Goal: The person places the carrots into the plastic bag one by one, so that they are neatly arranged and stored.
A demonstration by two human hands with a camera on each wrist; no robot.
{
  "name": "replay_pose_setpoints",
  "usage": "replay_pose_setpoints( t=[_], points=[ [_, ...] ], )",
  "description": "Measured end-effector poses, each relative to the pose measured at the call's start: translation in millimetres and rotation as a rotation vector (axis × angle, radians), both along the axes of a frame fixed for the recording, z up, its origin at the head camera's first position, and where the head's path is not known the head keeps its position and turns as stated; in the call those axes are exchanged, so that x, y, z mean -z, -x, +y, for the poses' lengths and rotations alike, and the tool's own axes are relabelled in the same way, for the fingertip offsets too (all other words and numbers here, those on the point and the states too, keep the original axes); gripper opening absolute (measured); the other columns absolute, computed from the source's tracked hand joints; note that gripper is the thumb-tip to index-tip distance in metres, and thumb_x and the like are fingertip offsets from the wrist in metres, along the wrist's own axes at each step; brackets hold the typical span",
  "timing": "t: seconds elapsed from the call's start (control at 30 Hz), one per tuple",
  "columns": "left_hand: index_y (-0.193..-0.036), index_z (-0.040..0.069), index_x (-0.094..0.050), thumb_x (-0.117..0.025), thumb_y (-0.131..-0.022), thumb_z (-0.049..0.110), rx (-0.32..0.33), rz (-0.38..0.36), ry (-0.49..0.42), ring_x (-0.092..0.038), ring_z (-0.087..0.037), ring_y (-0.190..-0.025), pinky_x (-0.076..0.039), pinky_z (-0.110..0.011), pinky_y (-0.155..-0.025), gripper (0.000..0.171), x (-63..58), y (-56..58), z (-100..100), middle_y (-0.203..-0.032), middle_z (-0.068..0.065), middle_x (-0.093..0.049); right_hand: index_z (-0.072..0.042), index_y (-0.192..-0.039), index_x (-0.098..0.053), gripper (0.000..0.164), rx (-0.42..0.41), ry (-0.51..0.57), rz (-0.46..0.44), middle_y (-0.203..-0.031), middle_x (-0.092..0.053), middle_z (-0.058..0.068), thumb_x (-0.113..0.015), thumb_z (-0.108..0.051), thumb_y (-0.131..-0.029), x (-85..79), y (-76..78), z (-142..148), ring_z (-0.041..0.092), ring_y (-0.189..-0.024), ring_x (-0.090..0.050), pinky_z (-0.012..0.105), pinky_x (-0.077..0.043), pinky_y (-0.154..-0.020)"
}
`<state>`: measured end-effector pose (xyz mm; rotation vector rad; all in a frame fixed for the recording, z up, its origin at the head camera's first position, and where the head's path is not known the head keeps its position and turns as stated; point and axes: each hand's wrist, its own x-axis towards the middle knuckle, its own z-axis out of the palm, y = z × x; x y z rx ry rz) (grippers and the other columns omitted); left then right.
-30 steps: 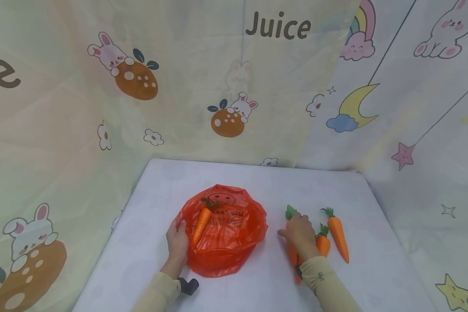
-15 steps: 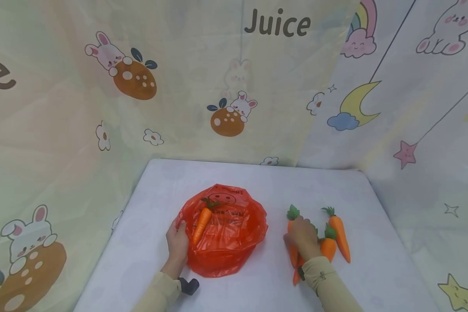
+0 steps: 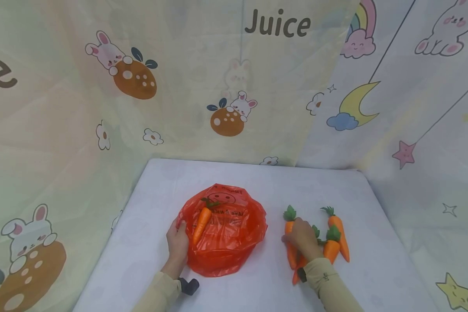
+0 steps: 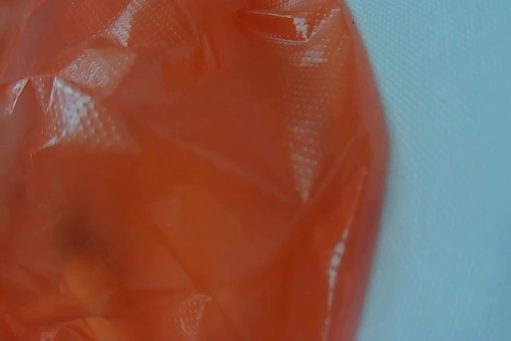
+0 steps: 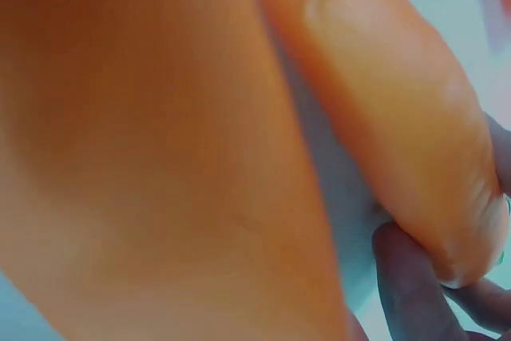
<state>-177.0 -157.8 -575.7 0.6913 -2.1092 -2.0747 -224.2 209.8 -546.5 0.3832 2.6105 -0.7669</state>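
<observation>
A red plastic bag (image 3: 226, 262) lies with its mouth spread wide, and one carrot (image 3: 202, 226) shows inside it. My left hand (image 3: 177, 245) grips the bag's left rim; the left wrist view has only crinkled red film (image 4: 215, 141) and white cloth. To the right, my right hand (image 3: 304, 237) pinches a carrot with a leafy green top (image 3: 290, 255). The right wrist view has fingers (image 5: 407, 281) on both sides of that carrot's thick end (image 5: 391, 109). Beneath the hand, another carrot (image 3: 298, 265) is partly hidden.
Right of the right hand, a carrot (image 3: 331, 250) lies close against a longer carrot (image 3: 344, 247). Both rest on the white tabletop (image 3: 253, 173). Printed fabric (image 3: 187, 78) hangs behind the table and along its sides.
My right hand has shifted slightly at the carrots, its fingers now around the leftmost one. A carrot beside it has slid right, against the far-right carrot. The left hand and bag stay put.
</observation>
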Motion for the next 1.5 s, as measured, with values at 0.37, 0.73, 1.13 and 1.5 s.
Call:
replay_pose_setpoints(
  t=[0.37,0.73,1.13,1.5],
  points=[
    [-0.159,0.018,-0.032,-0.045,-0.109,0.036,-0.001,-0.015,-0.002,-0.045,-0.028,-0.138,-0.042,-0.044,-0.109,0.055,-1.4,-0.4,-1,-0.155,-0.003,-0.043,0.005,-0.140,-0.044,0.075,0.079,0.245,-0.093,-0.111,-0.057,0.018,-0.082,-0.029,-0.084,-17.3,-4.6,-4,0.032,-0.097,-0.056,0.042,-0.055,-0.080],
    [-0.159,0.017,-0.032,-0.045,-0.109,0.034,0.001,-0.017,-0.007,-0.045,-0.029,-0.137,-0.041,-0.045,-0.109,0.055,-1.5,-0.4,-1,-0.155,-0.004,-0.043,0.006,-0.144,-0.045,0.083,0.021,0.479,-0.057,-0.130,-0.056,0.021,-0.083,-0.036,-0.084,-23.3,-1.6,-7,0.032,-0.107,-0.060,0.052,-0.055,-0.093],
    [-0.159,0.015,-0.032,-0.044,-0.109,0.032,0.004,-0.019,-0.007,-0.044,-0.030,-0.138,-0.040,-0.047,-0.111,0.054,-2.6,-1.5,-1,-0.155,-0.006,-0.042,-0.001,-0.144,-0.050,0.075,-0.026,0.723,-0.072,-0.127,-0.062,0.012,-0.082,-0.034,-0.085,-53.1,2.8,-32,0.027,-0.107,-0.063,0.052,-0.053,-0.096],
    [-0.159,0.015,-0.033,-0.045,-0.109,0.030,-0.008,-0.028,-0.006,-0.044,-0.032,-0.138,-0.040,-0.050,-0.110,0.053,-2.6,0.7,0,-0.154,-0.007,-0.044,-0.001,-0.142,-0.052,0.067,-0.131,0.806,-0.038,-0.127,-0.063,0.012,-0.080,-0.028,-0.088,-69.5,12.0,-79,0.027,-0.108,-0.065,0.045,-0.057,-0.091]
  ],
)
